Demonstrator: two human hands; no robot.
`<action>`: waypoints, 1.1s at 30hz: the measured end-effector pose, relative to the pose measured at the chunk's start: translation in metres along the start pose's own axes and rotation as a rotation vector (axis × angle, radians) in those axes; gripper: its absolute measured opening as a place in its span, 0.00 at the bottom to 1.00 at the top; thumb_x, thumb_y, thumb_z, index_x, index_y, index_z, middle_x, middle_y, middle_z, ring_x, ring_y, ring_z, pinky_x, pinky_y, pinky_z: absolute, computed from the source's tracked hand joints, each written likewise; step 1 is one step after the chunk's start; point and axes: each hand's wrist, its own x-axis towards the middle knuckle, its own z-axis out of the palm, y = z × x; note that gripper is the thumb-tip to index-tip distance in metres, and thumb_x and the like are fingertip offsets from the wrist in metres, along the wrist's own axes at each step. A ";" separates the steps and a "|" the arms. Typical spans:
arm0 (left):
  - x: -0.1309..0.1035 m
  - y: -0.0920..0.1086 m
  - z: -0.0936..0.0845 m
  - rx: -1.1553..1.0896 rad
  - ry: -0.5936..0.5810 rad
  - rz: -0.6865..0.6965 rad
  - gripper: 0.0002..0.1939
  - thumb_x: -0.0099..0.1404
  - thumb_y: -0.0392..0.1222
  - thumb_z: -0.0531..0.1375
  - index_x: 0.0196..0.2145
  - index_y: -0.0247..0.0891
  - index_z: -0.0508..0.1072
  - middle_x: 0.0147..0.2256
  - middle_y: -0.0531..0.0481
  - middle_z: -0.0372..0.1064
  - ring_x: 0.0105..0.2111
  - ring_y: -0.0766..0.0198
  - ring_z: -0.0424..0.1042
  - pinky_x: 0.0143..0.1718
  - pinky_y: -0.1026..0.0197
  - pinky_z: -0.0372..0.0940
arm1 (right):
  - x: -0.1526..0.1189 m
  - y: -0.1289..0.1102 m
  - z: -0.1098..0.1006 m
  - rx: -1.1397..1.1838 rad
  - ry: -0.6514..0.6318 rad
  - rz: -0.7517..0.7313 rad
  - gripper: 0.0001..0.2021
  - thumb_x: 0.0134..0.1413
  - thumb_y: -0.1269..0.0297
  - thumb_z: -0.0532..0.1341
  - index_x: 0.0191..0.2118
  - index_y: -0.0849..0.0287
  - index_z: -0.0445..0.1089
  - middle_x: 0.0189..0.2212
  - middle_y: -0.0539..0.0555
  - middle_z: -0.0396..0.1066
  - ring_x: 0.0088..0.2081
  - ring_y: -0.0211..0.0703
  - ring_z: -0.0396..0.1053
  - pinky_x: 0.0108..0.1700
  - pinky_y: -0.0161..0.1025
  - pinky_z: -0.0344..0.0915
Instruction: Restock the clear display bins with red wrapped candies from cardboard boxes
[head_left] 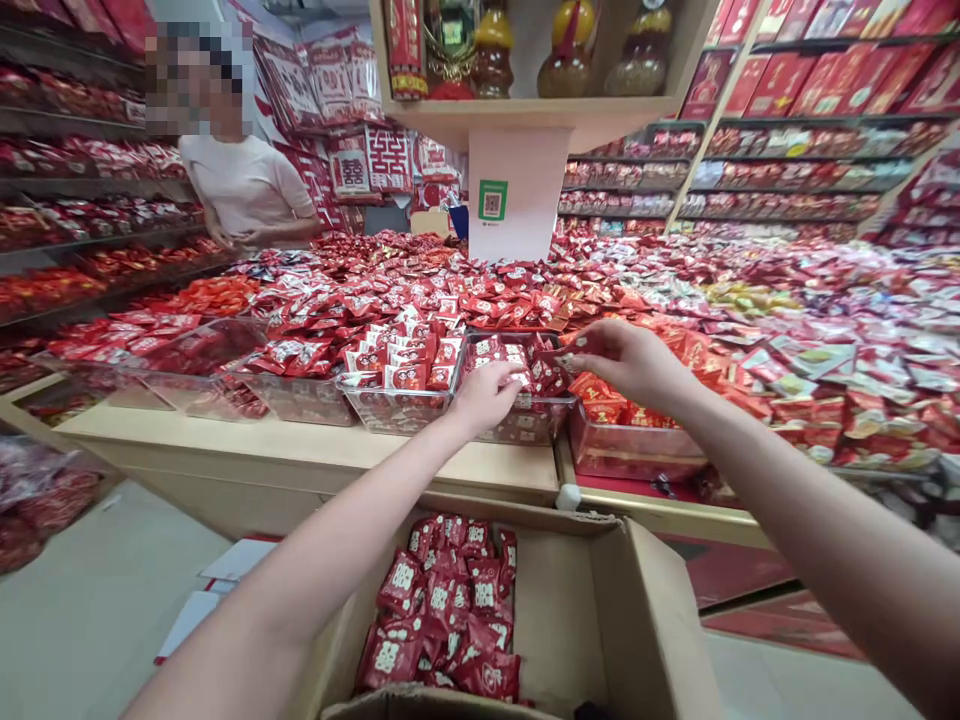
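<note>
My left hand (486,398) reaches over the front of a clear plastic bin (517,428), its fingers stretched out onto the small wrapped packets inside. Dark red and pale packets (511,352) stand in rows in that bin. At the bin's right side my right hand (628,362) has thumb and fingers closed on a dark red candy packet (553,368), partly hidden by the fingers. Below both arms an open cardboard box (566,590) holds a pile of dark red candy packets (442,600) with white characters, heaped on its left side.
Left of my hands is a clear bin of red and white packets (405,365); to the right, a bin of orange-red packets (604,405). Heaped packets cover the counter behind. A post with a QR sign (492,205) supports a display shelf (540,112). A person (251,185) stands back left.
</note>
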 end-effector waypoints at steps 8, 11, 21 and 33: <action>0.054 -0.026 0.017 0.242 -0.310 0.086 0.10 0.55 0.42 0.54 0.29 0.39 0.76 0.27 0.51 0.73 0.27 0.64 0.68 0.29 0.66 0.59 | 0.060 0.009 0.011 -0.634 -0.526 -0.027 0.11 0.45 0.67 0.59 0.38 0.60 0.68 0.32 0.54 0.71 0.33 0.43 0.67 0.31 0.33 0.58; 0.053 -0.028 0.019 0.276 -0.349 0.083 0.11 0.56 0.42 0.53 0.29 0.39 0.75 0.24 0.52 0.72 0.23 0.66 0.66 0.26 0.66 0.56 | 0.066 0.008 0.010 -0.686 -0.570 -0.006 0.11 0.45 0.66 0.59 0.37 0.60 0.68 0.32 0.55 0.71 0.32 0.43 0.66 0.30 0.34 0.56; 0.051 -0.028 0.018 0.321 -0.363 0.096 0.14 0.56 0.41 0.51 0.25 0.36 0.74 0.20 0.53 0.68 0.20 0.68 0.60 0.22 0.66 0.50 | 0.079 0.017 0.007 -0.691 -0.753 -0.018 0.08 0.44 0.67 0.59 0.34 0.60 0.70 0.28 0.51 0.70 0.28 0.38 0.65 0.26 0.31 0.55; 0.057 -0.032 0.012 0.329 -0.428 0.110 0.13 0.54 0.40 0.52 0.32 0.39 0.76 0.27 0.53 0.73 0.26 0.67 0.66 0.26 0.68 0.54 | 0.069 -0.002 0.033 -0.946 -0.808 -0.068 0.17 0.43 0.73 0.58 0.43 0.62 0.68 0.40 0.60 0.70 0.39 0.48 0.68 0.34 0.36 0.60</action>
